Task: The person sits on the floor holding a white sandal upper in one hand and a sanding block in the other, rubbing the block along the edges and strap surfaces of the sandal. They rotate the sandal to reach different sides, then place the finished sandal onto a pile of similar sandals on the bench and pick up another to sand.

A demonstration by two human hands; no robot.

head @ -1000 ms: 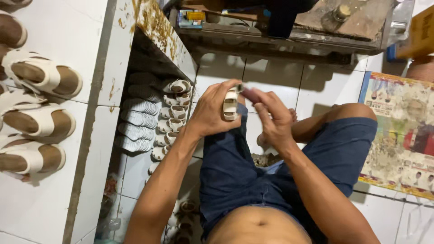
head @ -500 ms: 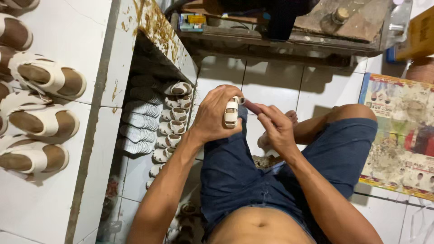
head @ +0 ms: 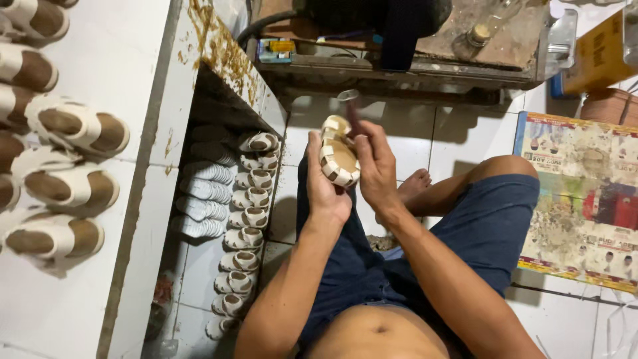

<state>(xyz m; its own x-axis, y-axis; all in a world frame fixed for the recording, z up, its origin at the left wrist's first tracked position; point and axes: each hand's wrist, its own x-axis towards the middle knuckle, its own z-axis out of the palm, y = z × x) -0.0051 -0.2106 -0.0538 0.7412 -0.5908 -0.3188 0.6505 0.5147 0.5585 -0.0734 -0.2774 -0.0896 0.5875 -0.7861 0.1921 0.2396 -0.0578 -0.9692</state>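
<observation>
Cradling one white woven sandal (head: 339,158) from behind, the left hand (head: 325,189) grips it; the right hand (head: 375,169) clasps its other side, fingers curled.

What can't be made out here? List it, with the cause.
Head view only:
- The tool in the right hand: blurred, its grip hidden by the fingers.
- The underside of the woven sandal: turned away, covered by the left hand.
- The back row of soles under the bench: in shadow.
- The top sandals on the bench: cut off by the frame edge.
</observation>
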